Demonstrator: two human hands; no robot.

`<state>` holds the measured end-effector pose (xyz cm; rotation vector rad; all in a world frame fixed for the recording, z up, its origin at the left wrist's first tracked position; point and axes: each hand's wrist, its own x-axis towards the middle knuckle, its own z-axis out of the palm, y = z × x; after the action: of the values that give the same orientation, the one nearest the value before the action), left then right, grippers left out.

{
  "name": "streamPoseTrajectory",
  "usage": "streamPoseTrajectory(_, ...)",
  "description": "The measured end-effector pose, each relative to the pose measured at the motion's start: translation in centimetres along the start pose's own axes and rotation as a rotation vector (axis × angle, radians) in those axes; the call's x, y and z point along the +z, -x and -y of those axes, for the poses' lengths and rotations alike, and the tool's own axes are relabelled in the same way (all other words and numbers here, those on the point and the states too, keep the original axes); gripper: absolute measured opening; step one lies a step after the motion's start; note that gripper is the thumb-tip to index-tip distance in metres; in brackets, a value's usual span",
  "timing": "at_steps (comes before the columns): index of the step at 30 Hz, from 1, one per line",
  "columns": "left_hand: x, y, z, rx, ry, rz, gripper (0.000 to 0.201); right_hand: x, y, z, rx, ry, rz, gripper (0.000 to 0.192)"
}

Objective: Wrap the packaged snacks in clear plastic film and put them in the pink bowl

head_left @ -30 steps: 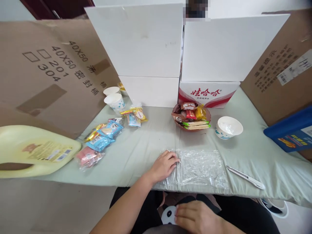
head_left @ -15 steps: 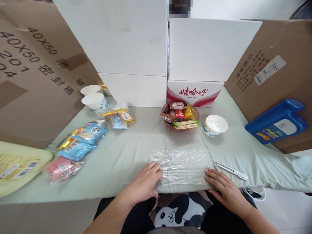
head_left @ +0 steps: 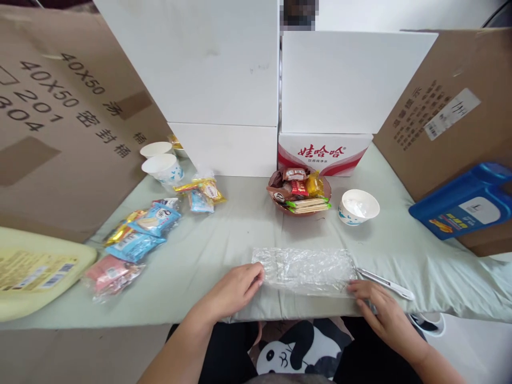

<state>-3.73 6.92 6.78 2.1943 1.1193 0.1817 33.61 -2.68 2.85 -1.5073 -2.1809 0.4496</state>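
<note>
A crinkled clear plastic sheet (head_left: 308, 269) lies spread along the front of the cloth-covered table. At its left edge, my left hand (head_left: 240, 285) is closed, thumb and fingers pinching the film. My right hand (head_left: 378, 309) rests at the sheet's lower right corner with fingers stretched out and thumb apart. Just beyond that hand is a white utility knife (head_left: 386, 282), lying slantwise on the cloth.
Behind the sheet stand a brown bowl (head_left: 298, 209) of wrapped snacks and a paper cup (head_left: 358, 208). Snack packets (head_left: 136, 245) and paper cups (head_left: 163, 169) lie left, near a yellow jug (head_left: 40, 272). A blue bottle (head_left: 460, 205) leans right. Cardboard boxes (head_left: 72, 133) surround the table.
My left hand has shifted up a little and now pinches the film's edge. The sheet's front edge has drawn slightly back from the table edge. The whole view has moved slightly.
</note>
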Motion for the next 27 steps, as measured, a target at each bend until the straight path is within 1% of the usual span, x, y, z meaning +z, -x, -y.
streamPoseTrajectory(3,0.6,-0.5,0.7,-0.082,-0.051,-0.085,0.013,0.4,-0.9,-0.3,0.168,-0.065,-0.040,0.021)
streamPoseTrajectory(6,1.3,-1.3,1.3,-0.167,-0.097,-0.187,0.013,1.4,-2.2,-0.8,0.311,-0.097,-0.076,0.025)
streamPoseTrajectory(8,1.8,-1.8,1.6,-0.210,-0.122,-0.245,0.012,2.3,-3.2,-1.0,0.390,-0.074,-0.099,0.026)
streamPoseTrajectory(10,2.4,-2.3,1.7,-0.249,-0.155,-0.289,0.011,3.1,-4.0,-1.0,0.438,0.006,-0.134,0.025)
streamPoseTrajectory(13,3.0,-2.8,1.6,-0.308,-0.219,-0.318,0.011,3.9,-5.1,-0.8,0.414,0.160,-0.192,0.026)
streamPoseTrajectory(16,3.3,-3.0,1.6,-0.342,-0.276,-0.303,0.011,4.4,-6.0,-0.5,0.367,0.295,-0.226,0.029)
streamPoseTrajectory(18,3.4,-3.0,1.5,-0.354,-0.308,-0.289,0.012,4.6,-6.4,-0.5,0.349,0.381,-0.228,0.030)
streamPoseTrajectory(20,3.5,-3.0,1.5,-0.364,-0.334,-0.287,0.013,4.8,-6.7,-0.6,0.332,0.458,-0.203,0.031)
streamPoseTrajectory(23,3.7,-3.0,1.3,-0.379,-0.372,-0.299,0.013,5.0,-6.9,-0.8,0.327,0.524,-0.167,0.031)
streamPoseTrajectory(27,4.2,-2.9,1.0,-0.405,-0.420,-0.329,0.014,5.0,-7.1,-0.8,0.339,0.558,-0.213,0.032)
